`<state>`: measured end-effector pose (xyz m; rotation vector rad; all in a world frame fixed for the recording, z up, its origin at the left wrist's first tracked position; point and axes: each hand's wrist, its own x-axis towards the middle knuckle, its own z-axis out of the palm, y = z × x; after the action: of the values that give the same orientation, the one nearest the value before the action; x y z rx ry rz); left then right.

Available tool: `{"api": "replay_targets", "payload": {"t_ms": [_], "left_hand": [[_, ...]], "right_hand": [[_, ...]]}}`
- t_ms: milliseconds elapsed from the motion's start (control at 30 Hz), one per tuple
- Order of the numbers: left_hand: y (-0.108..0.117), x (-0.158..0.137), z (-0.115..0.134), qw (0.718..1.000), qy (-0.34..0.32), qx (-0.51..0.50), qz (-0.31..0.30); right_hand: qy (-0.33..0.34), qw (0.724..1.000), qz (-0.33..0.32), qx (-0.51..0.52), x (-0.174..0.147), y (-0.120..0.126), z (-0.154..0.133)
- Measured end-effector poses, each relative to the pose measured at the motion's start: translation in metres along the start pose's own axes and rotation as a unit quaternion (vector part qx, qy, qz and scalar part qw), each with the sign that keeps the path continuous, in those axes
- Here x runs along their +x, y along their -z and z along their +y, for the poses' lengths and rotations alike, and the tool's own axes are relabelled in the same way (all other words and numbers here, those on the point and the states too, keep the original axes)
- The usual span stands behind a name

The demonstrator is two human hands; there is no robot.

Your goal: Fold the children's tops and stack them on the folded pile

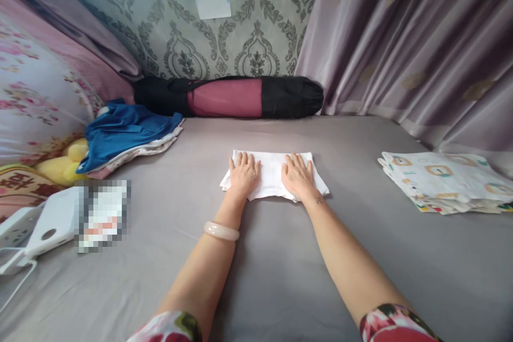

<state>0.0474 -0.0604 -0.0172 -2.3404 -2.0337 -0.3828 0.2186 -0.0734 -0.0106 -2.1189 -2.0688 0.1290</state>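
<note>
A folded white cloth garment (pixel 271 173) lies flat on the grey bed sheet (pixel 272 267) in front of me; its exact kind is not plain. My left hand (pixel 244 173) rests palm down on its left part, with fingers stretched forward. On the right part lies my right hand (pixel 297 175), also flat with the fingers extended. Both hands touch the cloth from above and grip nothing. A strip of white fabric shows between them, and the lower edge of the cloth looks slightly uneven.
Folded printed cloths (pixel 444 179) are stacked at the right. A blue garment (pixel 128 131) tops a pile at the left, near a white power strip (pixel 20 224) and a white device (pixel 56 219) with cables. Along the wall lies a black and maroon rolled bag (pixel 224 98).
</note>
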Motion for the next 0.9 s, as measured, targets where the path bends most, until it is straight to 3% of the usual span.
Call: {"api": "replay_targets", "payload": {"t_ms": [300, 500, 900], "left_hand": [[0.007, -0.002, 0.001, 1.0, 0.002, -0.001, 0.001], [0.007, 0.001, -0.004, 0.999, 0.038, -0.006, 0.003], [0.004, 0.003, -0.01, 0.998, 0.042, -0.036, -0.005]], "right_hand": [[-0.002, 1.0, 0.002, 0.003, -0.002, 0.003, 0.0], [-0.059, 0.997, 0.044, 0.001, 0.001, 0.002, 0.009], [-0.082, 0.997, 0.004, 0.005, 0.004, 0.005, 0.014]]}}
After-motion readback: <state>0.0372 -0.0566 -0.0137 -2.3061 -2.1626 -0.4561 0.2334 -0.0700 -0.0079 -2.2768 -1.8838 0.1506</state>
